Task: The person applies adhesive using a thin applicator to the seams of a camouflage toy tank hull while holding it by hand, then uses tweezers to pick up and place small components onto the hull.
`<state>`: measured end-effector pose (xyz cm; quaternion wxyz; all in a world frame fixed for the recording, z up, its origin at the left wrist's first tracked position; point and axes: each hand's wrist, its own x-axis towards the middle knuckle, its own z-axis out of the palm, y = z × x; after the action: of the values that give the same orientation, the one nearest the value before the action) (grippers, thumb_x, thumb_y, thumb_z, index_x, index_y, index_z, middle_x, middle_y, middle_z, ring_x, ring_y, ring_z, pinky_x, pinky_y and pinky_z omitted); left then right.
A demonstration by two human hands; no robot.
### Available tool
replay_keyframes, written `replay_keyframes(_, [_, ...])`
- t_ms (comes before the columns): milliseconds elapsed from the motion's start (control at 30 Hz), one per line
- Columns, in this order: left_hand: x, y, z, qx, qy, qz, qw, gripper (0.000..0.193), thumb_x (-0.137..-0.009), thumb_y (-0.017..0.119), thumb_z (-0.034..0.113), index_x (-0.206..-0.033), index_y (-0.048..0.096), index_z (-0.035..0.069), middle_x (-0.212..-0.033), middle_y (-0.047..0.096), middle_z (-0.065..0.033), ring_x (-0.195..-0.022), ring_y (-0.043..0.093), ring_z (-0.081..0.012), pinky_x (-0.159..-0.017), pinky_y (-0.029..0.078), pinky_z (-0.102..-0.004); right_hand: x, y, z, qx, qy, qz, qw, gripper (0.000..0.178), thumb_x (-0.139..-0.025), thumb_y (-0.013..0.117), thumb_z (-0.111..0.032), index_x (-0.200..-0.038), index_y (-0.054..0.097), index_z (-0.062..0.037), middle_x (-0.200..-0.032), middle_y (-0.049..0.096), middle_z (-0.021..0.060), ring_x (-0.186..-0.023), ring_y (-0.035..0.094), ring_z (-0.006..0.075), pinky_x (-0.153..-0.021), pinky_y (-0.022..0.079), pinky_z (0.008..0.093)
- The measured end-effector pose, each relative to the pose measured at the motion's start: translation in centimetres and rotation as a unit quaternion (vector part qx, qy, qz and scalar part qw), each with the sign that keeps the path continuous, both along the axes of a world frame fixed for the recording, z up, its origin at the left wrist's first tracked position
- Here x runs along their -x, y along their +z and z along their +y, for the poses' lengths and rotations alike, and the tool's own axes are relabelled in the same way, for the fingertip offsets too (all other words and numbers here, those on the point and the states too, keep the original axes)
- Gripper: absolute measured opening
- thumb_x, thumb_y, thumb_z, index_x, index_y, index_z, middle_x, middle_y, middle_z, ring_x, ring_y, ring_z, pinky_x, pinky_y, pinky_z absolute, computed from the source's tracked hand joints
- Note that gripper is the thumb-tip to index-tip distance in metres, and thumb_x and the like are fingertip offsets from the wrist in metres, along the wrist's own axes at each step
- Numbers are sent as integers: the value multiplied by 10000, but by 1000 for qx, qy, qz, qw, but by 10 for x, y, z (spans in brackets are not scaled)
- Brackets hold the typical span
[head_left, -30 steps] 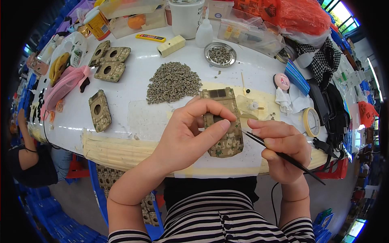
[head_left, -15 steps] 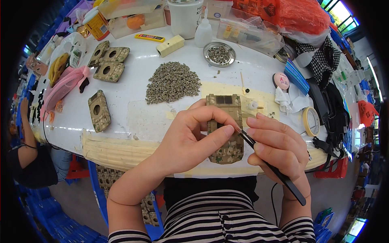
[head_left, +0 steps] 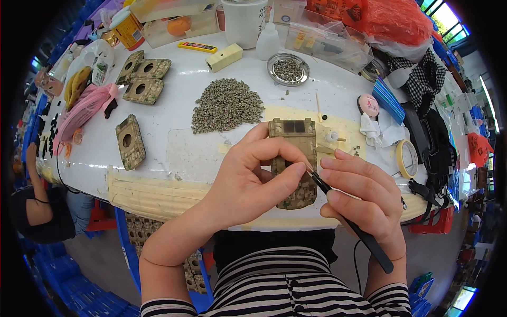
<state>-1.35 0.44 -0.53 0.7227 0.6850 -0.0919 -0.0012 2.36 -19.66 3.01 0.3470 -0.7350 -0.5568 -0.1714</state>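
Observation:
My right hand (head_left: 364,193) holds black tweezers (head_left: 366,240), which slant from its palm toward my left hand. At the tweezers' tip, the thumb and forefinger of my left hand (head_left: 248,171) are pinched together; whatever lies between them is too small to make out. Both hands are over a camouflage-patterned toy vehicle shell (head_left: 296,141), which lies lengthwise on the table with its dark window panels at the far end. My left fingers hide part of its middle. Beyond my left hand sits a heap of tiny camouflage-coloured parts (head_left: 226,105).
More shells (head_left: 130,153) lie at left. A metal dish (head_left: 288,70) of small parts, a white squeeze bottle (head_left: 268,42) and clear bins stand at the back. A tape roll (head_left: 406,158) and black bag are at right. Another person (head_left: 39,206) sits at far left.
The tweezers' back end has dipped slightly lower and to the left. My fingers keep nearly the same pinch, and the whole view has shifted a little.

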Motion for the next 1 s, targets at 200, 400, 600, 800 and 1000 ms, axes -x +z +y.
replay_keyframes(200, [1,1,0,-20,0,2,1000,58,-851,607,65,-867,649,29,-913,600,-42,-897,539,-98,-958,290,-331,7,-4,-8,-113,-41,234,965,258,-745,757,-101,-884,563,-4,-953,655,189,-890,660,283,-799,545,371])
replay_keyframes(400, [3,1,0,-27,-14,9,999,57,-847,608,72,-858,652,37,-903,604,-45,-899,532,-102,-950,288,-333,4,-6,-7,-203,-20,446,871,165,-879,622,-90,-944,511,13,-932,603,155,-884,628,212,-794,493,318])
replay_keyframes(600, [2,-3,-2,-10,-44,-21,999,79,-830,636,107,-884,650,50,-939,438,-56,-797,481,-74,-523,449,-171,-3,-1,-1,-204,18,530,823,156,-963,488,-132,-942,467,22,-893,564,120,-866,647,190,-773,565,300])
replay_keyframes(800, [2,-4,-1,-52,-47,-24,997,72,-819,640,118,-867,648,65,-912,432,-52,-772,464,-75,-502,444,-175,-2,-1,-3,-187,13,560,807,145,-962,489,-118,-941,469,24,-901,566,111,-854,656,193,-771,561,297])
replay_keyframes(1000, [3,-4,-2,-41,-43,-12,998,70,-818,639,117,-863,643,64,-921,434,-54,-786,473,-78,-505,451,-176,-3,0,-4,-174,14,563,808,133,-959,486,-98,-939,471,33,-907,562,111,-869,656,191,-772,558,289])
